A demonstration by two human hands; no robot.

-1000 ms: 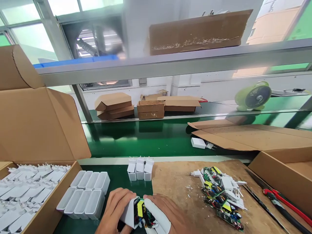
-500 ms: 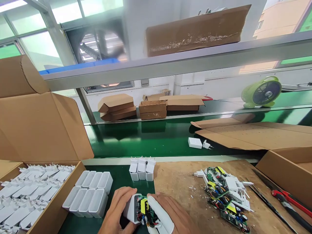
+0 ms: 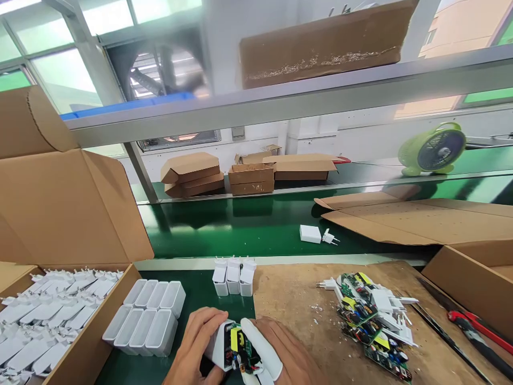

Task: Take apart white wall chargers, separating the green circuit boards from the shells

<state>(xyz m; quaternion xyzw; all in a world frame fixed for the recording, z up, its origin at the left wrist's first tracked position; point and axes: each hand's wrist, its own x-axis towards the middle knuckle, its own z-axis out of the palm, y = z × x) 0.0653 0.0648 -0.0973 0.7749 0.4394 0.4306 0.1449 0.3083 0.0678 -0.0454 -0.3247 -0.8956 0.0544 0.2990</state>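
At the bottom centre, my left hand (image 3: pixel 194 347) is closed round a white plastic charger case (image 3: pixel 217 346). My right hand (image 3: pixel 289 354) grips a rounded white cover (image 3: pixel 263 350). Between them sits a circuit board (image 3: pixel 247 350) with a yellow-wrapped part, at the mouth of the case; how deep it sits is hidden. Just beyond the hands stand several filled white cases (image 3: pixel 233 280). Left of them are open white cases (image 3: pixel 140 329) in two rows. To the right, a pile of circuit boards with white plug covers (image 3: pixel 371 315) lies on a brown board (image 3: pixel 292 283).
A carton (image 3: pixel 116 315) full of white plug covers stands at left. Red-handled pliers (image 3: pixel 467 326) and a thin black tool (image 3: pixel 449 342) lie at right beside another carton (image 3: pixel 468 278). Behind runs a green conveyor belt (image 3: pixel 240 230) bearing a white block (image 3: pixel 310 233) and a plug (image 3: pixel 329 237).
The white block and plug on the belt have shifted slightly left. My hands stay almost in place; the cover and board have tilted a little toward the case.
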